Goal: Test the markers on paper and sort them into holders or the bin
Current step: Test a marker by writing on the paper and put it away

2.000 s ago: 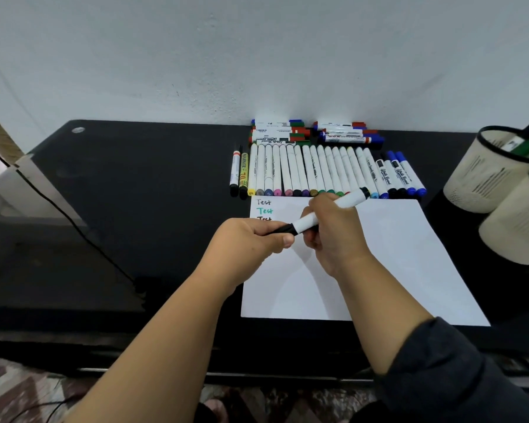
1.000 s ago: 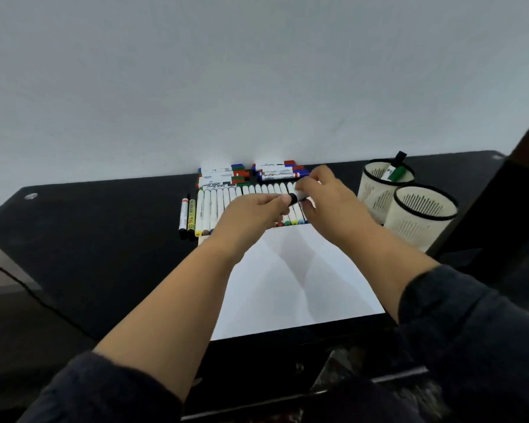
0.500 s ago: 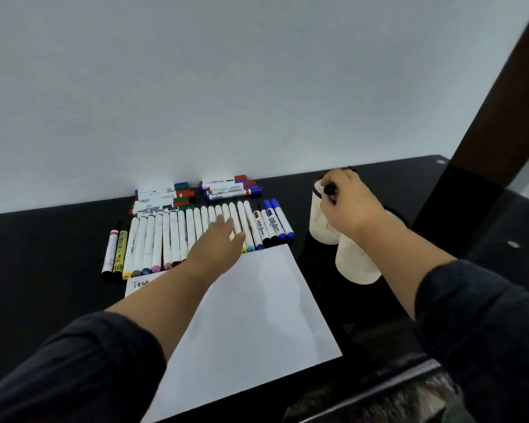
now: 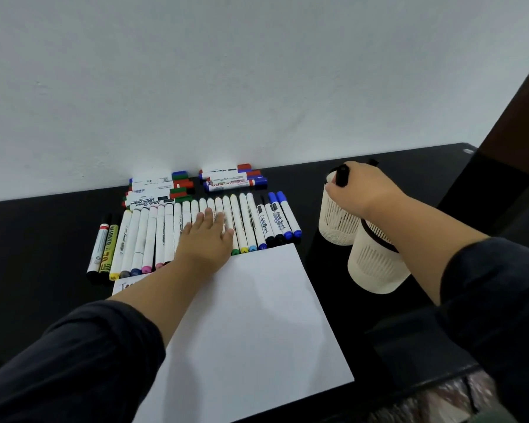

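Note:
My right hand [image 4: 364, 190] grips a black-capped marker [image 4: 342, 175] upright over the far white mesh holder [image 4: 336, 221]. A second white mesh holder [image 4: 374, 264] stands nearer, partly behind my right forearm. My left hand [image 4: 206, 239] lies flat, fingers straight, on the middle of a row of white markers [image 4: 153, 236] laid side by side on the black table. A white sheet of paper [image 4: 257, 315] lies in front of the row, with handwriting at its top left corner mostly hidden by my left arm.
Stacked whiteboard markers [image 4: 159, 190] and a second stack [image 4: 232, 180] lie against the white wall. Blue and black whiteboard markers [image 4: 280, 221] end the row on the right. The black table [image 4: 43, 239] has its front edge at lower right, with a dark wooden post at far right.
My right hand carried the capped marker from over the paper to the far holder. My left hand let go of it and settled flat on the marker row. The view turned right.

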Demonstrator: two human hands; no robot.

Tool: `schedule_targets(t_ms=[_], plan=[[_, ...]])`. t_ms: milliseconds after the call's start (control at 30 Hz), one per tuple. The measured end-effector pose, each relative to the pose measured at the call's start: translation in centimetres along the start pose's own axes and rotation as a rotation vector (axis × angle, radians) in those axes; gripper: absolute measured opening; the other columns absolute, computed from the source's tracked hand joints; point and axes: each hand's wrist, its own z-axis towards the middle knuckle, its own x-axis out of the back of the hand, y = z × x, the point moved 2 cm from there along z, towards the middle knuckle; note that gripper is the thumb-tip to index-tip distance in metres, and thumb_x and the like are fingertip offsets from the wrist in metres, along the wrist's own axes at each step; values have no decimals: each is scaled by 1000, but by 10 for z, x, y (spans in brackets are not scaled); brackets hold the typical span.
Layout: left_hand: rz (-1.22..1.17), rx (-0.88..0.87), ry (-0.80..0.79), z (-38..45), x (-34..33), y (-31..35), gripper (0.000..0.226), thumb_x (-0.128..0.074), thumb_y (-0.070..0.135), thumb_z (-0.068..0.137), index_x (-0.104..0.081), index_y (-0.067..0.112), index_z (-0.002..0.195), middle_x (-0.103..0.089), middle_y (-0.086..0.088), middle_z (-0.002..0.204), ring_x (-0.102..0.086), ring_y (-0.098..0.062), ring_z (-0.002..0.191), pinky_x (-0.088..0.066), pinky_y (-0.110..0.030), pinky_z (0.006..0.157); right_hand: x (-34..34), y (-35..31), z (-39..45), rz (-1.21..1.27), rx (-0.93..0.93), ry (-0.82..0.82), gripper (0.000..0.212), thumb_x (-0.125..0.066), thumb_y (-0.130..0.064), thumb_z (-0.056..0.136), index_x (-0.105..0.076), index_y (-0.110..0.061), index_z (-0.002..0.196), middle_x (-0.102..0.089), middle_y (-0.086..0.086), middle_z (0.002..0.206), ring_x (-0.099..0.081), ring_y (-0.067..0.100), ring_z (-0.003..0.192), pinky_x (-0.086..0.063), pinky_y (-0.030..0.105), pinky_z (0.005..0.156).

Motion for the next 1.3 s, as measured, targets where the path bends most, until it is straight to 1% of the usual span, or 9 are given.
schedule_targets(t_ms=[133,233,333,433,633,767,900,1067,1300], plan=[[0,9,15,1,-3,1,55,-16,37,101,-5,16,151,1,-6,159,3,-20,146,1,-37,116,-3,3,3,70,-18,-21,21,-54,-30,92,-40,-18,103,-53,2,92,-52,17,75,-36,25,53],[-1,8,15,1,-3,1,56,-16,38,101,-5,16,151,1,-6,159,3,-20,146,1,-37,117,-4,3,4,69,-6,-17,22,-57,-30,92,-46,-18,106,-54,0,97,-52,13,75,-39,25,57],[-6,11,-14,1,-3,0,56,-16,39,101,-4,16,151,2,-5,159,3,-20,146,1,-37,117,-5,1,4,34,15,-26,21,-56,-30,93,-54,-17,110,-57,0,101,-55,15,84,-42,27,68],[-30,6,-56,3,0,-2,56,-16,39,102,-4,16,151,2,-6,159,2,-21,146,-1,-37,117,-3,-1,5,-15,48,-18,22,-52,-32,95,-54,-16,110,-60,3,107,-57,17,90,-42,28,71],[-17,-4,-13,5,25,-13,50,-21,30,103,-18,12,150,-9,-8,158,-10,-21,145,-10,-36,115,9,-15,8,-399,309,0,29,-39,-34,99,-54,-13,113,-56,6,109,-49,19,95,-42,32,78],[12,-7,-55,6,28,-31,53,-23,34,102,-13,15,151,-3,-7,158,-3,-20,146,-7,-35,116,6,-31,15,-549,482,61,32,-34,-31,100,-53,-11,118,-55,7,109,-49,23,103,-40,33,80],[6,-52,-67,6,20,-41,51,-21,32,102,-13,17,151,-3,-6,158,-2,-20,146,-4,-37,117,-12,-52,28,-592,592,39,33,-34,-29,100,-50,-13,123,-55,7,114,-48,24,106,-40,34,83],[26,-87,5,7,11,-48,52,-20,34,102,-9,19,151,-1,-3,159,-2,-18,146,-5,-36,118,-45,-73,47,-560,657,19,31,-37,-26,99,-49,-14,124,-56,7,112,-49,23,102,-41,34,81],[-41,-75,47,6,10,-50,52,-19,42,101,-9,29,150,0,7,158,2,-9,145,4,-29,115,-93,-89,81,-575,673,-36,28,-39,-24,98,-48,-14,122,-55,8,118,-48,24,105,-41,35,83]])
